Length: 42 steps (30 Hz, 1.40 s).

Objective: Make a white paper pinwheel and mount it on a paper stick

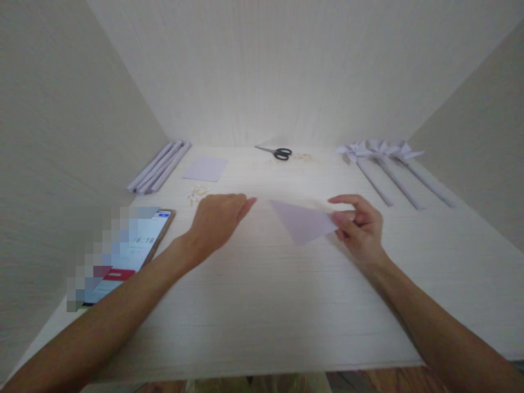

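The right hand (358, 226) pinches one corner of a folded triangle of pale lilac paper (303, 221) between thumb and fingertips, and the sheet lies low over the middle of the pale wooden worktop (262, 316), its point aimed toward the left. The left hand (219, 218) rests palm down just beside it, fingers loosely together and stretched toward the paper's near corner; whether they touch it cannot be told. No box, tray or bowl stands here; the things lie loose on the worktop inside a three-walled booth. At the far left lies a bundle of rolled paper sticks (159, 167), with a flat lilac square sheet (205, 168) just beside them. A small scatter of pale pins (197, 194) sits near the left hand. Black-handled scissors (276, 152) lie at the back, shut. At the far right three finished paper pinwheels (379, 150) lie side by side on their long stems. A phone (137, 248) rests near the left forearm, its screen lit.
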Each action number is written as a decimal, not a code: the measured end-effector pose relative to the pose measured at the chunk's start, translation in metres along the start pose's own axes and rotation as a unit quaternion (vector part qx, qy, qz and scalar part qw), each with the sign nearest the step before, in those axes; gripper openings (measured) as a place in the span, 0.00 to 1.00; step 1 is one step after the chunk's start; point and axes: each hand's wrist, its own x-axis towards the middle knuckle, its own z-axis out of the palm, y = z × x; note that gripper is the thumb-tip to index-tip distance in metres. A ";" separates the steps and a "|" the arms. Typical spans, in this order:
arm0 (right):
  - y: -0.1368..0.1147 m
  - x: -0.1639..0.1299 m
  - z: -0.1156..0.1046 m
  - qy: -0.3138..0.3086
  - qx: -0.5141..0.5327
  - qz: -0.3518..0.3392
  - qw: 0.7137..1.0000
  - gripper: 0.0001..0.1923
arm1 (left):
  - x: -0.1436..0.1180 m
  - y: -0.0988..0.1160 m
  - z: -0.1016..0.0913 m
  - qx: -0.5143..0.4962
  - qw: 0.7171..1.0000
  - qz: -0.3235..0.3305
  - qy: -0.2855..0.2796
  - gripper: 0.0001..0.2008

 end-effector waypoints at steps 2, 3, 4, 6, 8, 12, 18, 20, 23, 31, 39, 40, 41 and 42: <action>0.004 0.006 -0.003 0.064 0.022 -0.006 0.998 0.10 | 0.005 -0.008 -0.002 -0.058 0.995 -0.078 0.038 0.22; 0.006 0.007 -0.002 0.073 0.032 -0.001 0.997 0.10 | 0.006 -0.008 -0.001 -0.114 0.985 -0.115 0.055 0.23; 0.008 0.008 0.000 0.065 0.038 0.013 0.997 0.11 | 0.007 -0.006 0.002 -0.186 0.967 -0.155 0.078 0.23; 0.010 0.007 0.006 0.041 0.043 0.039 0.998 0.12 | 0.005 0.005 0.012 -0.354 0.909 -0.216 0.046 0.23; 0.010 0.004 0.012 0.027 0.044 0.051 0.997 0.12 | 0.002 0.019 0.024 -0.491 0.832 -0.260 0.008 0.18; 0.008 -0.003 0.019 -0.002 0.051 0.069 0.996 0.13 | -0.005 0.033 0.040 -0.620 0.725 -0.300 0.005 0.16; 0.009 -0.005 0.025 -0.071 0.032 0.098 0.992 0.11 | -0.009 0.027 0.051 -0.660 0.693 -0.283 0.060 0.07; 0.012 -0.002 0.025 -0.044 0.032 0.074 0.996 0.11 | -0.009 0.024 0.054 -0.669 0.672 -0.305 0.086 0.07; 0.018 0.004 0.021 0.032 0.044 0.044 0.998 0.11 | -0.010 0.021 0.056 -0.680 0.651 -0.321 0.100 0.06; 0.023 0.010 0.018 0.042 0.071 0.071 0.994 0.12 | -0.015 0.024 0.060 -0.656 0.693 -0.297 0.038 0.08; 0.025 0.008 0.017 0.012 0.103 0.069 0.992 0.13 | -0.015 0.024 0.061 -0.640 0.711 -0.292 0.007 0.08; 0.025 0.008 0.017 0.009 0.108 0.071 0.992 0.13 | -0.015 0.025 0.061 -0.637 0.714 -0.292 0.002 0.08; 0.024 0.008 0.018 0.002 0.112 0.075 0.991 0.13 | -0.015 0.025 0.061 -0.633 0.717 -0.292 -0.003 0.09; 0.024 0.008 0.019 -0.009 0.116 0.082 0.990 0.13 | -0.015 0.026 0.060 -0.631 0.720 -0.290 -0.007 0.09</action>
